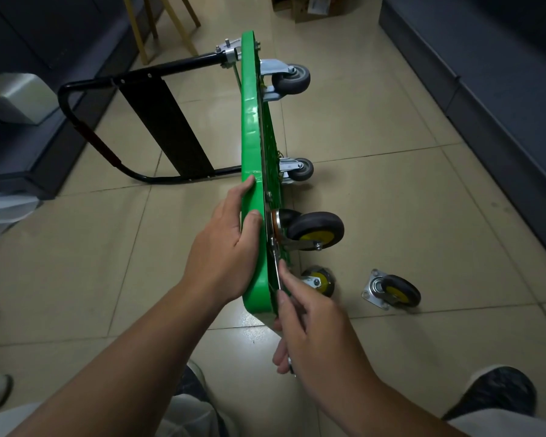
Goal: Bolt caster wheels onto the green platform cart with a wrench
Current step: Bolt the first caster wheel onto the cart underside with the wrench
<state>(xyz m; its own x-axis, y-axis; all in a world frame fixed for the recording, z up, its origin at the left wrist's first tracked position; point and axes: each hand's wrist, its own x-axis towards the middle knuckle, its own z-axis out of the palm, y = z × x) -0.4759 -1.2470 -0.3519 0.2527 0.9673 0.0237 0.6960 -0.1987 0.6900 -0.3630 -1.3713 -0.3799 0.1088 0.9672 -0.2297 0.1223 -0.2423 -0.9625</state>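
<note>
The green platform cart [252, 127] stands on its side edge on the tiled floor, underside facing right. My left hand [230, 244] grips its near top edge, fingers curled over the rim. My right hand [309, 323] holds a thin metal wrench [277, 271] whose head reaches up to the mounting plate of a yellow-hubbed caster wheel [316, 231] on the cart's near corner. Two grey casters [292, 78] [301, 169] sit on the far part of the underside. A loose yellow-hubbed caster [393, 290] lies on the floor to the right, and another caster [320, 280] shows just behind my right hand.
The cart's black folding handle [114, 121] lies out to the left on the floor. Dark cabinets [486, 89] line the right side; dark furniture and wooden chair legs [167, 23] stand at the left and back. My shoes [498, 389] are at the bottom.
</note>
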